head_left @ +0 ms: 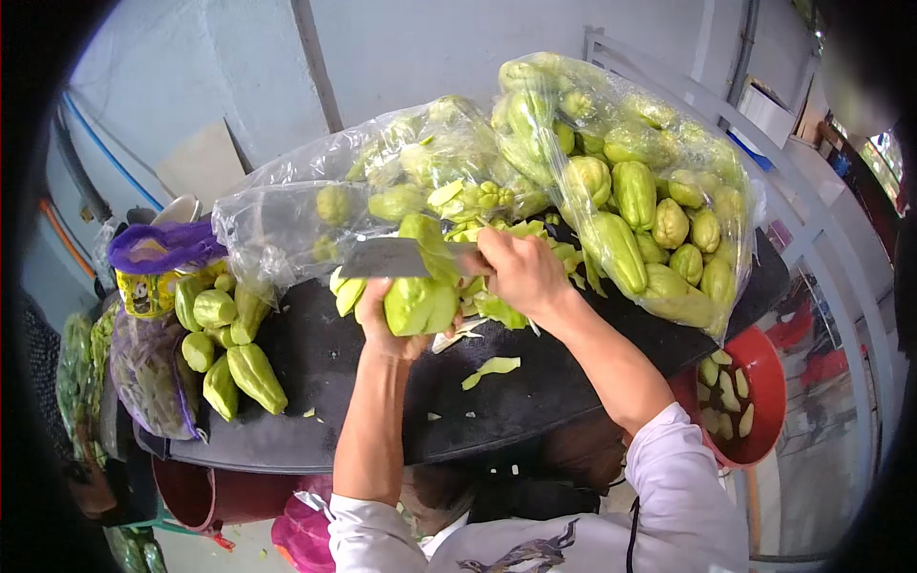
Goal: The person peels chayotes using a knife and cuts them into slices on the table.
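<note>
My left hand [379, 320] is closed round a pale green chayote [421, 304] above the middle of the black table. In my right hand [521, 272] is the handle of a wide-bladed knife [387, 258], its flat blade lying across the upper side of the chayote. A strip of green peel [420, 232] stands up behind the blade. Loose peelings [501, 307] are heaped under and beyond my hands, and one peel piece [492, 371] lies apart nearer the front edge. My left fingertips are partly hidden behind the chayote.
A large clear bag of chayotes [635, 196] stands at the right, and another plastic bag [287, 224] lies behind. Several chayotes [253, 375] sit at the left beside a purple net bag [153, 368]. A red bucket [769, 401] with pale pieces in liquid is below right.
</note>
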`<state>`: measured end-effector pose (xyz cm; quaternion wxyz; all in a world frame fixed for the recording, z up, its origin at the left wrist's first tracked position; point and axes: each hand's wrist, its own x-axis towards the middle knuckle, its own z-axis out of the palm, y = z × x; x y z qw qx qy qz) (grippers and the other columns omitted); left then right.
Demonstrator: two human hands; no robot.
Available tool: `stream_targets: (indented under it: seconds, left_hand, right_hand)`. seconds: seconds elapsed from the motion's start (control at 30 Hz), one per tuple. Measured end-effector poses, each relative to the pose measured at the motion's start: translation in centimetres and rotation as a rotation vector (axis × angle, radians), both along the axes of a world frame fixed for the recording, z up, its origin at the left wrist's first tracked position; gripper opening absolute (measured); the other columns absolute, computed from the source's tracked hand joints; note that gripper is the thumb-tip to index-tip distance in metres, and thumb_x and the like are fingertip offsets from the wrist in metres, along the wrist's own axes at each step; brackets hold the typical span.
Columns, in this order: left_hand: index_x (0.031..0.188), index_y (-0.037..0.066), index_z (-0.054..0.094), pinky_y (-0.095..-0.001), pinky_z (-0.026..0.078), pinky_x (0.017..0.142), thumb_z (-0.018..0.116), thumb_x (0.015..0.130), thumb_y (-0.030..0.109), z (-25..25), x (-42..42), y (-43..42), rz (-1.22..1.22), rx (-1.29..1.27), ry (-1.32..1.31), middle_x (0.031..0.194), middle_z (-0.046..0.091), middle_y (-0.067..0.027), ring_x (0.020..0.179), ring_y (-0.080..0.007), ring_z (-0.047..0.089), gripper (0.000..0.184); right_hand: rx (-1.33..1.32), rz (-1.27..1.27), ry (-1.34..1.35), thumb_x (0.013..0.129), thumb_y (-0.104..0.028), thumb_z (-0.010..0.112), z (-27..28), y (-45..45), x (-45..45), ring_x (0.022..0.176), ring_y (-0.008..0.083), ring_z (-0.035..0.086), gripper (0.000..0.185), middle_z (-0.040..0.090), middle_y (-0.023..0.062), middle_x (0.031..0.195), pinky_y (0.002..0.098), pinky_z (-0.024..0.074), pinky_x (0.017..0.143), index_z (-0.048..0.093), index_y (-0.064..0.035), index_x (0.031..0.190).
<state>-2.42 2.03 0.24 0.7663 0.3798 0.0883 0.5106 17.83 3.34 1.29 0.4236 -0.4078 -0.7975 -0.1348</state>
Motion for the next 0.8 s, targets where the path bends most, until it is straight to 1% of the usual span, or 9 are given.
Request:
stream_targets:
  seconds: [0.07, 0.1, 0.23, 0.37, 0.4, 0.5, 0.67, 0.7, 0.8]
  left_hand:
    - [0.124, -0.001, 0.052, -0.0383, 0.053, 0.044, 0.051, 0.086, 0.057, 0.5, 0.8, -0.1, 0.039, -0.036, 0.039, 0.093, 0.064, -0.0254, 0.06, -0.0359, 0.065, 0.07]
    - [0.125, 0.0, 0.052, -0.036, 0.052, 0.04, 0.049, 0.087, 0.058, 0.3, 0.9, -0.3, 0.074, -0.085, 0.085, 0.092, 0.064, -0.0254, 0.058, -0.0344, 0.064, 0.069]
    - [0.127, 0.0, 0.052, -0.0354, 0.052, 0.039, 0.049, 0.088, 0.057, 0.5, 0.3, 0.0, -0.001, 0.025, -0.043, 0.099, 0.063, -0.0254, 0.057, -0.0328, 0.064, 0.07]
    - [0.133, 0.003, 0.051, -0.0403, 0.054, 0.06, 0.047, 0.091, 0.057, 0.6, 0.6, 0.4, 0.075, -0.049, -0.146, 0.103, 0.063, -0.0241, 0.082, -0.0307, 0.065, 0.069]
    - [0.133, 0.004, 0.052, -0.0397, 0.051, 0.069, 0.046, 0.093, 0.059, 0.5, 0.2, 0.6, 0.073, -0.143, -0.139, 0.103, 0.063, -0.0227, 0.09, -0.0285, 0.062, 0.068]
    - [0.131, 0.004, 0.054, -0.0373, 0.051, 0.071, 0.044, 0.093, 0.064, 0.8, 0.0, 0.8, 0.174, -0.253, -0.171, 0.103, 0.063, -0.022, 0.09, -0.0282, 0.062, 0.072]
    - [0.127, 0.007, 0.056, -0.0439, 0.053, 0.093, 0.05, 0.096, 0.057, 1.1, 0.3, 1.2, 0.3, -0.314, -0.09, 0.116, 0.061, -0.0133, 0.104, -0.0309, 0.061, 0.059]
    - [0.125, 0.009, 0.057, -0.0457, 0.054, 0.09, 0.05, 0.096, 0.056, 1.1, 0.4, 1.3, 0.277, -0.313, -0.079, 0.116, 0.061, -0.0118, 0.103, -0.0307, 0.061, 0.055]
    - [0.123, 0.011, 0.056, -0.0477, 0.054, 0.085, 0.05, 0.094, 0.059, 0.7, 0.4, 0.9, 0.28, -0.37, -0.024, 0.115, 0.062, -0.0108, 0.104, -0.0301, 0.062, 0.056]
  right_hand:
    - [0.017, 0.011, 0.028, 0.091, -0.014, 0.057, -0.8, 1.2, 0.5, 0.06, 0.0338, 0.068, 0.012, 0.066, 0.0173, 0.068, 0.0422, 0.0532, 0.049, 0.051, -0.0063, 0.085]
    - [-0.267, -0.127, -0.03, 0.09, -0.011, 0.056, -0.6, 1.5, 1.2, 0.063, 0.0367, 0.069, 0.007, 0.067, 0.0189, 0.071, 0.046, 0.0541, 0.054, 0.052, -0.0054, 0.087]
    - [-0.338, -0.268, 0.016, 0.088, -0.01, 0.056, -1.1, 3.0, 3.4, 0.068, 0.044, 0.066, 0.01, 0.067, 0.0244, 0.077, 0.0531, 0.0528, 0.061, 0.052, -0.002, 0.092]
    - [-0.332, -0.246, 0.166, 0.086, -0.017, 0.061, -1.0, 2.3, 2.5, 0.078, 0.048, 0.062, 0.02, 0.063, 0.0263, 0.075, 0.0536, 0.0492, 0.069, 0.059, -0.0017, 0.099]
    - [-0.487, -0.19, 0.257, 0.087, -0.016, 0.06, 0.2, 1.6, 2.1, 0.083, 0.0492, 0.06, 0.021, 0.064, 0.0288, 0.08, 0.0552, 0.0474, 0.077, 0.061, -0.0013, 0.103]
    - [-0.444, -0.165, 0.296, 0.089, -0.014, 0.059, 0.0, 2.0, 1.8, 0.085, 0.05, 0.059, 0.018, 0.064, 0.0292, 0.083, 0.0561, 0.0453, 0.08, 0.061, -0.0004, 0.101]
    - [-0.418, -0.196, 0.172, 0.09, -0.016, 0.061, -0.5, 1.5, 1.5, 0.077, 0.0475, 0.061, 0.016, 0.063, 0.0234, 0.074, 0.0543, 0.0471, 0.068, 0.055, -0.0002, 0.088]
    - [-0.428, -0.194, 0.167, 0.09, -0.016, 0.061, -0.5, 1.0, 1.3, 0.077, 0.0475, 0.061, 0.016, 0.063, 0.0234, 0.074, 0.0543, 0.0471, 0.068, 0.055, -0.0002, 0.088]
    - [-0.215, -0.008, 0.04, 0.087, -0.013, 0.064, -0.2, -0.2, -0.3, 0.051, 0.0254, 0.066, 0.015, 0.063, 0.0101, 0.061, 0.0373, 0.0496, 0.043, 0.051, -0.0069, 0.082]
